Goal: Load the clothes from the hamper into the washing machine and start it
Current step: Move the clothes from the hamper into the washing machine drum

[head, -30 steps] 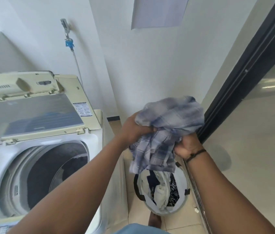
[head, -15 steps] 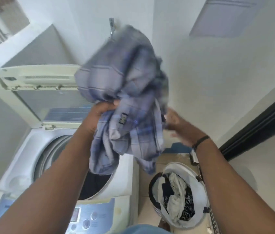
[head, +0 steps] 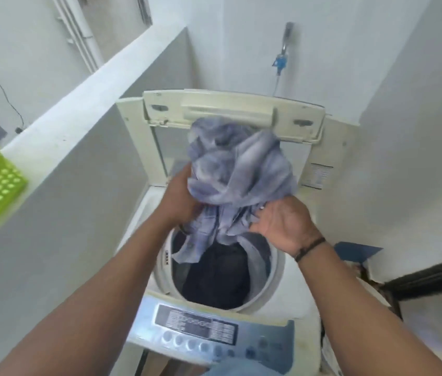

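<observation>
Shirt (head: 237, 180) blurred, hides left hand (head: 180, 198) fingers; hamper unseen.

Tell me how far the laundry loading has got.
Done: the lid is up and dark clothes lie in the drum. In hand: left hand and right hand hold a plaid shirt over the opening. Left: drop it, close the lid, press start on the control panel.
</observation>
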